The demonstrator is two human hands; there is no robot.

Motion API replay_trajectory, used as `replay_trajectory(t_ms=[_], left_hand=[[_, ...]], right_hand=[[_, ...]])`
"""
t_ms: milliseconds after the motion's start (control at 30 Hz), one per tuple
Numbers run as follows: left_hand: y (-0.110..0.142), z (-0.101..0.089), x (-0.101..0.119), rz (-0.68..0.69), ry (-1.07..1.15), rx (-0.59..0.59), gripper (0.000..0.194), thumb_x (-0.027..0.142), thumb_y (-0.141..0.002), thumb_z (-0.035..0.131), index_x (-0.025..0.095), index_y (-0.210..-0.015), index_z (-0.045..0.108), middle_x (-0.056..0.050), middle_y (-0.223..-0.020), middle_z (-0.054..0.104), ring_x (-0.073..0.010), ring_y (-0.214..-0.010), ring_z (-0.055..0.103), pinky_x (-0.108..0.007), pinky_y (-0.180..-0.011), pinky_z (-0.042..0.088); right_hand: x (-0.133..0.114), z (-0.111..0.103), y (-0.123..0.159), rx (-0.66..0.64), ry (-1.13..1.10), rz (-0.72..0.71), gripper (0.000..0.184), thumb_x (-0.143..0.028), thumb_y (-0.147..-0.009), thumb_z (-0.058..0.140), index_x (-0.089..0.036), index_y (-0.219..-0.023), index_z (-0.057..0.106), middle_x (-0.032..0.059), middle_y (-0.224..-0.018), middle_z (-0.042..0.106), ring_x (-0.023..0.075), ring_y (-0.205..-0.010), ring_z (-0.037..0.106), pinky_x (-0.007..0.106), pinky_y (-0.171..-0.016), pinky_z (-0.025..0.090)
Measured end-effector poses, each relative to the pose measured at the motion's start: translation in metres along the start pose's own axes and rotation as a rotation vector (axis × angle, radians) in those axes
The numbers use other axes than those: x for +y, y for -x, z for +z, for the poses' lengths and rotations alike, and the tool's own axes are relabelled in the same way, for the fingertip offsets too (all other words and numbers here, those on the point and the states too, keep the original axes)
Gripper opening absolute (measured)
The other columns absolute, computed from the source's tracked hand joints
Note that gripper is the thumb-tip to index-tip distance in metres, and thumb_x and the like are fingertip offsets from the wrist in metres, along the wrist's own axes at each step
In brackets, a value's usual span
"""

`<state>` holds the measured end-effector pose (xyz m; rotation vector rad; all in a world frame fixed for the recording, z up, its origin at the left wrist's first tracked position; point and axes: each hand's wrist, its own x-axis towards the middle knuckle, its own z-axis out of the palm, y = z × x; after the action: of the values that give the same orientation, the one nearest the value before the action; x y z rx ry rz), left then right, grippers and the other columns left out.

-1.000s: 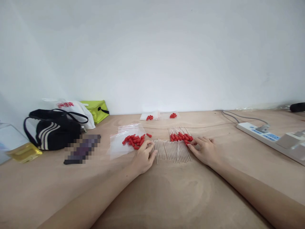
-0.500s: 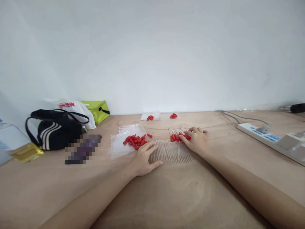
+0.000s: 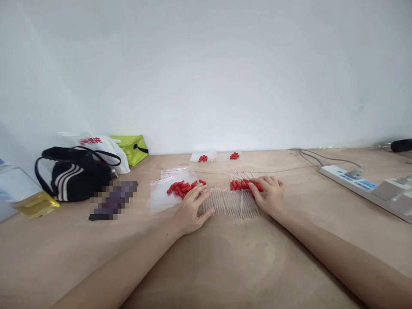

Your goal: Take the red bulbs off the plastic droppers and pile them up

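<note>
Thin clear tubes (image 3: 230,204), which look like dropper stems, lie side by side on the table between my hands. Red dropper bulbs (image 3: 237,184) sit in a heap at their far right side, with more tubes (image 3: 233,174) behind. At that heap is my right hand (image 3: 268,195), its thumb and fingers closed around red bulbs; how many is hidden. My left hand (image 3: 191,212) rests at the left end of the tubes with fingers apart. Its fingertips reach the edge of another heap of red bulbs (image 3: 180,188), which lies on clear zip bags (image 3: 159,195).
Two small bags with red bulbs, a left one (image 3: 195,157) and a right one (image 3: 222,157), lie near the wall. To the left are a black bag (image 3: 80,178), a green bag (image 3: 133,150) and a blurred dark object (image 3: 114,199). A power strip (image 3: 347,180) stands at right.
My right hand has shifted slightly right and nearer, and red bulbs at its fingertips have moved right. My left hand has moved slightly left.
</note>
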<state>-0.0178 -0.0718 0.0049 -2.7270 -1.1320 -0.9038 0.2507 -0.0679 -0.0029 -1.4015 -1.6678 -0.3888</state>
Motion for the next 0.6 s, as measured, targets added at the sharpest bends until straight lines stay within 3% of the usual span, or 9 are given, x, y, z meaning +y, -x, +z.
replay_trajectory(t_ms=[200,467,533,600], left_hand=[[-0.001,0.004,0.005,0.04,-0.036,0.063,0.052,0.033,-0.081,0.049,0.02,-0.129,0.036,-0.013,-0.135,0.033,-0.0266,-0.125,0.03,-0.046,-0.1,0.031],[-0.012,0.009,0.019,0.082,-0.024,0.005,0.042,0.032,-0.083,0.046,0.018,-0.123,0.044,-0.013,-0.128,0.043,-0.0242,-0.122,0.036,-0.044,-0.1,0.031],[-0.014,0.008,0.024,0.078,-0.027,-0.02,0.053,0.043,-0.081,0.048,0.015,-0.125,0.042,-0.015,-0.13,0.042,-0.027,-0.123,0.033,-0.048,-0.101,0.028],[-0.015,0.008,0.034,0.109,-0.019,-0.071,0.078,0.061,-0.069,0.051,0.013,-0.129,0.035,-0.017,-0.133,0.037,-0.0318,-0.125,0.028,-0.053,-0.102,0.022]], right_hand=[[-0.015,-0.024,0.022,-0.076,-0.131,-0.244,0.017,-0.028,-0.082,0.048,-0.026,-0.086,0.065,0.0007,-0.076,0.065,0.0141,-0.073,0.053,0.033,-0.076,0.026],[-0.028,-0.025,0.02,0.097,-0.079,-0.154,0.014,-0.027,-0.082,0.048,-0.023,-0.081,0.062,0.0006,-0.077,0.066,0.0152,-0.073,0.055,0.034,-0.078,0.024],[-0.027,-0.024,0.019,0.096,-0.075,-0.136,0.014,-0.027,-0.082,0.048,-0.022,-0.08,0.061,0.0007,-0.077,0.066,0.0149,-0.072,0.055,0.034,-0.078,0.024],[-0.027,-0.023,0.018,0.082,-0.073,-0.123,0.015,-0.027,-0.082,0.047,-0.022,-0.08,0.061,0.0008,-0.076,0.066,0.0148,-0.073,0.055,0.033,-0.077,0.024]])
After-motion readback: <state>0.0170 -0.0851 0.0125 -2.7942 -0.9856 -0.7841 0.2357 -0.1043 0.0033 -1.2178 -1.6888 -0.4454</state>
